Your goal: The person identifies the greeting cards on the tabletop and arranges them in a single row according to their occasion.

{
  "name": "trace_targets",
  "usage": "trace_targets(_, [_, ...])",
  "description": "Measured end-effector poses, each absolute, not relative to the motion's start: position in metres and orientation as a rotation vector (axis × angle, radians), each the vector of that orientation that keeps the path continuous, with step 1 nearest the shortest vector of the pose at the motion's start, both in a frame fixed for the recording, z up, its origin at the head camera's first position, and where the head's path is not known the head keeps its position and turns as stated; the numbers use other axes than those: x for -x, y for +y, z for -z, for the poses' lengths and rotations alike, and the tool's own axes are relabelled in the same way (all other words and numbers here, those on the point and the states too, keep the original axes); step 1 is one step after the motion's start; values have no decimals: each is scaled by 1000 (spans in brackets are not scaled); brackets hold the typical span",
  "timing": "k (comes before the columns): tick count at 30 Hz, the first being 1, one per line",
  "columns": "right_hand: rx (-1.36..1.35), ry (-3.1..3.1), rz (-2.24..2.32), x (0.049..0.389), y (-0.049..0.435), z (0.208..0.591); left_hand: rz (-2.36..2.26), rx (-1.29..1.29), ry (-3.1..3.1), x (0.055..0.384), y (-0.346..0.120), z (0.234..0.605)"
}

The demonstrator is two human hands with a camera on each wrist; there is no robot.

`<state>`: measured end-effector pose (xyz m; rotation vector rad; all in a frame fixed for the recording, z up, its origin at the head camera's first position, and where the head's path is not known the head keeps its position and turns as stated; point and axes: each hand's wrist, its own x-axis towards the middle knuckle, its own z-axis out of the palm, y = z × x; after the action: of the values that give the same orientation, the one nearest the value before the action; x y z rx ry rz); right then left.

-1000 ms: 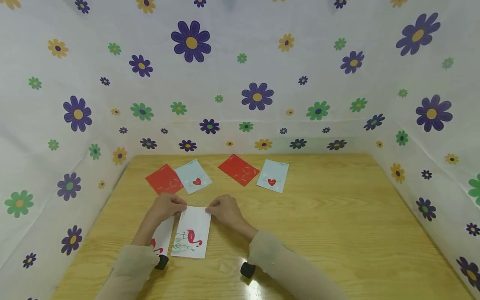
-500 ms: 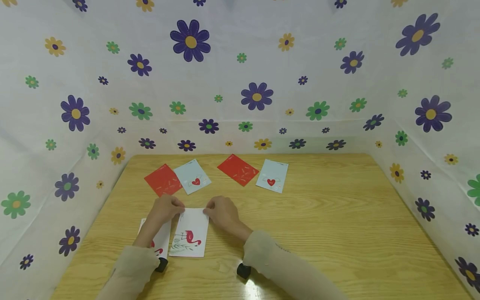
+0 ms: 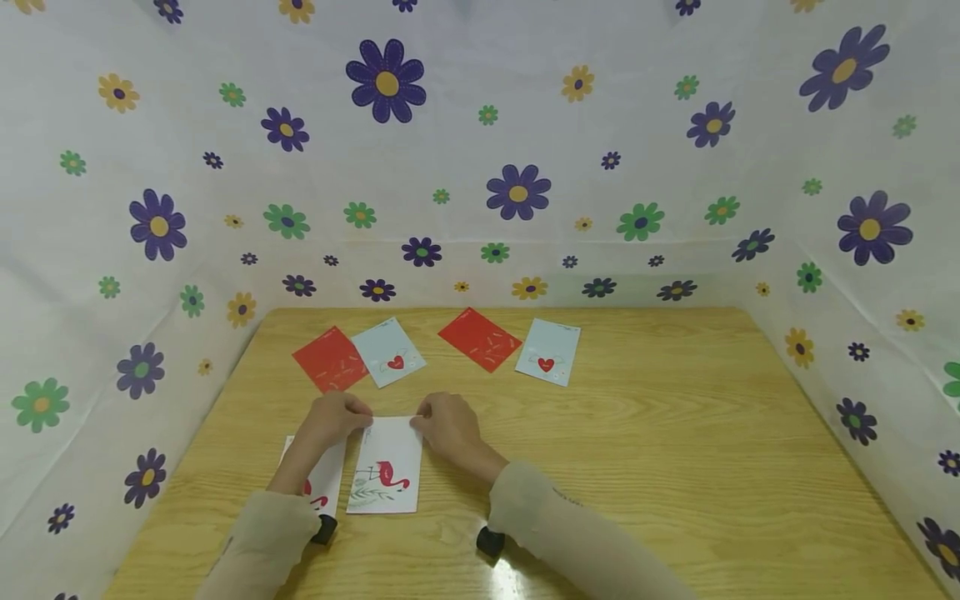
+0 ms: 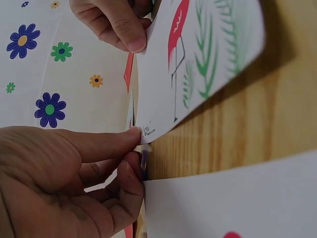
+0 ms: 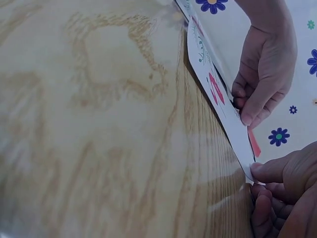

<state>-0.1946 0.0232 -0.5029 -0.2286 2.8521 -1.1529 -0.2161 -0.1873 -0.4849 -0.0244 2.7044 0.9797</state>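
Note:
A white card [image 3: 386, 458] printed with a red flamingo and green leaves is held at its two far corners. My left hand [image 3: 334, 419] pinches the far left corner between thumb and fingers; in the left wrist view the thumb of the left hand [image 4: 74, 173] presses on the card's face. At the far right corner my right hand [image 3: 450, 425] pinches the same edge, and the right wrist view shows that hand [image 5: 287, 193] with its thumb on the corner. A second flamingo card [image 3: 328, 475] lies just left, partly hidden under my left forearm.
Toward the back of the wooden table [image 3: 660, 433] lie a red card [image 3: 330, 358] overlapping a pale heart card [image 3: 387, 352], then another red card [image 3: 480, 338] and another heart card [image 3: 548, 352]. Flower-patterned cloth [image 3: 450, 150] walls the back and sides.
Both hands keep their pinch on the flamingo card's far corners. The card has shifted slightly against the second flamingo card, with a small gap between them. The back cards stay put.

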Motion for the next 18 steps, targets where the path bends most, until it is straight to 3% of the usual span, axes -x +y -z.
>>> trace_targets(18, [259, 2907, 1078, 193, 21, 504, -939, -17, 2711, 215, -188, 487])
